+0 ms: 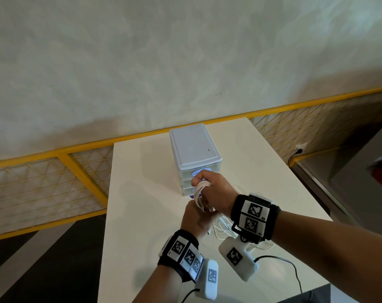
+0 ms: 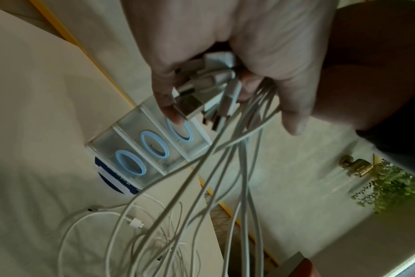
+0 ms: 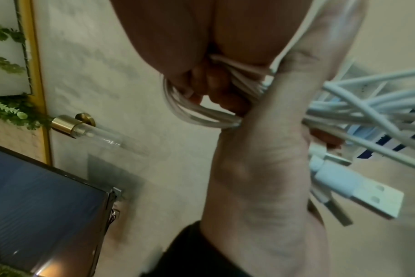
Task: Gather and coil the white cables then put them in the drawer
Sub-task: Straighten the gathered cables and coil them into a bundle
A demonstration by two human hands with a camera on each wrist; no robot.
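Note:
Several white cables (image 1: 199, 192) hang in a bundle between my two hands, just in front of the small white drawer unit (image 1: 194, 147). My right hand (image 1: 214, 189) grips the looped part, its fingers (image 3: 209, 88) curled round the strands (image 3: 201, 117). Just below and nearer me, my left hand (image 1: 196, 217) holds the cable ends, and its fingers (image 2: 168, 90) clasp a bunch of USB plugs (image 2: 201, 90). The rest of the cables (image 2: 102, 224) lies loose on the table. The unit's three drawers with blue ring handles (image 2: 152, 144) look shut.
The white table (image 1: 142, 193) ends at a yellow mesh railing (image 1: 54, 171) behind and left, with a drop to dark floor on both sides. A blue-and-white card (image 2: 111, 178) lies under the drawer unit. Black camera leads (image 1: 294, 272) trail near my wrists.

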